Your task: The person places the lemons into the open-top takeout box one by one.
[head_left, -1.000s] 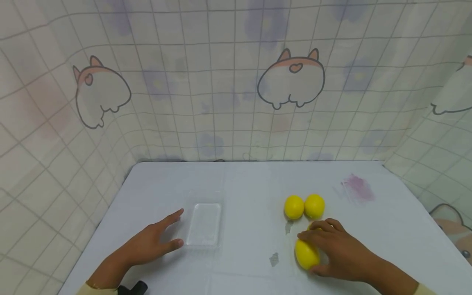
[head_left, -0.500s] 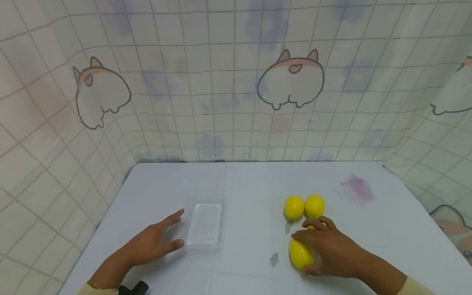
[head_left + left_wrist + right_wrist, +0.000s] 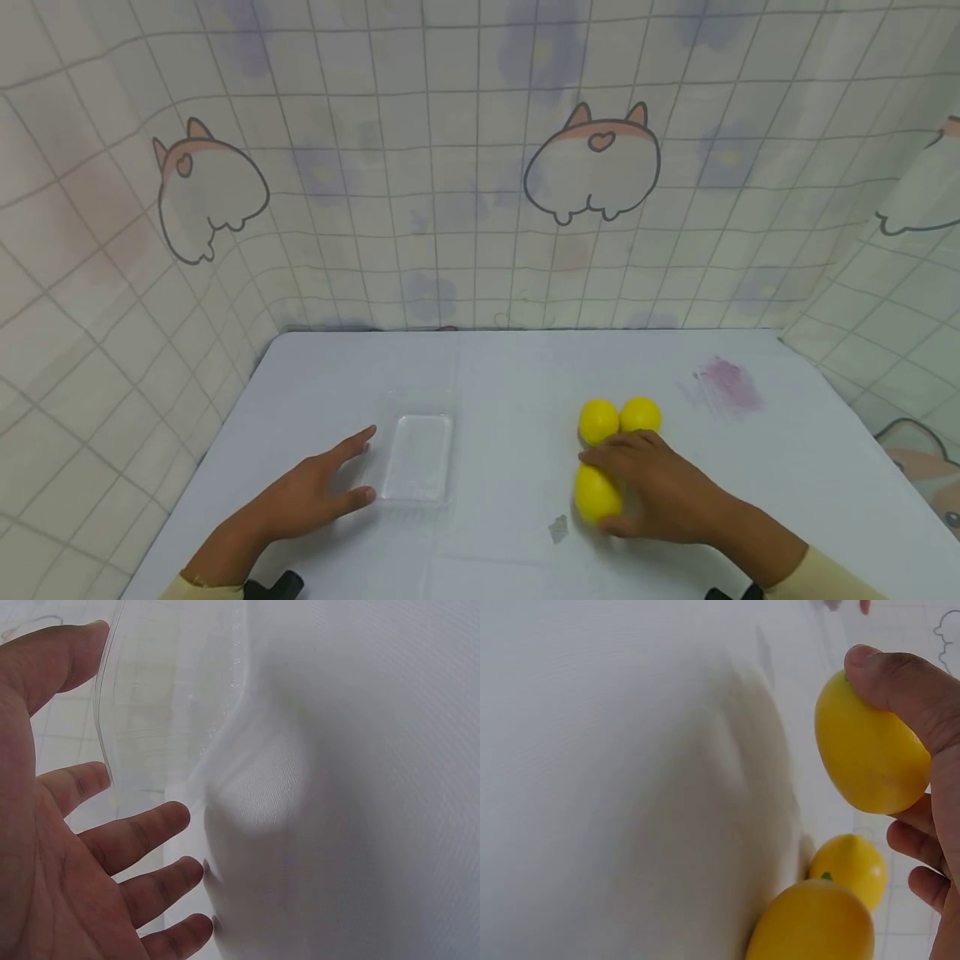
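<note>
My right hand (image 3: 600,490) grips a yellow lemon (image 3: 592,502), thumb on its near side and fingers over the top. In the right wrist view this lemon (image 3: 866,754) looks just clear of the white table (image 3: 615,787). Two more lemons (image 3: 598,421) (image 3: 641,414) lie side by side just beyond it, touching each other; the right wrist view shows them (image 3: 850,866) (image 3: 810,924) below the held one. My left hand (image 3: 362,465) rests open and flat on the table, fingers spread, beside the left edge of a clear plastic tray (image 3: 415,458) (image 3: 172,705).
The table (image 3: 495,375) is white, with a purple smear (image 3: 723,385) at the back right and small grey marks (image 3: 557,527) near the front. A patterned curtain (image 3: 480,167) hangs round the back and both sides.
My right hand has moved left and a little away from me with the lemon, close up to the two other lemons. The left hand and tray have stayed put.
</note>
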{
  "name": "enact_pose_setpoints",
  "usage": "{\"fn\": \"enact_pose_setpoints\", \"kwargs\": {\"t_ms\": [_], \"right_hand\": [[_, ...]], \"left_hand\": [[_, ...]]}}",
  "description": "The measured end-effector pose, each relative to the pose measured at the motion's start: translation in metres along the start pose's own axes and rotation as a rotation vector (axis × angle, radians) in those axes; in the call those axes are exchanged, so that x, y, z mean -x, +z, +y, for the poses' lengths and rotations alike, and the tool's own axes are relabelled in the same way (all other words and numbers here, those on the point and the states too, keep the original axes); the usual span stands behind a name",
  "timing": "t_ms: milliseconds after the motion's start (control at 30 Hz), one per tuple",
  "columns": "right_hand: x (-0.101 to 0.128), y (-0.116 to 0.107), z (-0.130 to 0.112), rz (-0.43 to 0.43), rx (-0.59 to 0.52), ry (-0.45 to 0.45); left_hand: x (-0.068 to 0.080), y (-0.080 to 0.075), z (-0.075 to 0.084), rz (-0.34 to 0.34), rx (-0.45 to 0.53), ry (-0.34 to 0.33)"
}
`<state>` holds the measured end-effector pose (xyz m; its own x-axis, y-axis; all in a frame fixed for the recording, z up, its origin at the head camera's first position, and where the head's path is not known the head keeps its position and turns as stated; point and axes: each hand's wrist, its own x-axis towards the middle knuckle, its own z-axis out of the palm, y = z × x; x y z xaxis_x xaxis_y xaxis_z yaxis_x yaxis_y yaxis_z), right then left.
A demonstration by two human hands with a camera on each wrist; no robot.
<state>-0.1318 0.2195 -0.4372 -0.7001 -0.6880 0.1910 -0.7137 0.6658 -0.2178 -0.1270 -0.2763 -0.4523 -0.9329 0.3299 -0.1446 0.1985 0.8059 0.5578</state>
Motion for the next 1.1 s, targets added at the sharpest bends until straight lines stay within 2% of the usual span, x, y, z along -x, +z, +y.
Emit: {"fn": "enact_pose_setpoints", "kwargs": {"t_ms": [400, 667, 1100], "right_hand": [[-0.030, -0.005, -0.014, -0.049, -0.176, 0.160], [-0.042, -0.003, -0.023, -0.032, -0.199, 0.189], [-0.061, 0.004, -0.034, -0.037, -0.220, 0.206]], "left_hand": [[0.001, 0.001, -0.001, 0.000, 0.004, 0.011], [0.003, -0.001, -0.001, 0.003, -0.004, 0.031], [0.002, -0.003, 0.002, -0.009, -0.001, 0.007]]}}
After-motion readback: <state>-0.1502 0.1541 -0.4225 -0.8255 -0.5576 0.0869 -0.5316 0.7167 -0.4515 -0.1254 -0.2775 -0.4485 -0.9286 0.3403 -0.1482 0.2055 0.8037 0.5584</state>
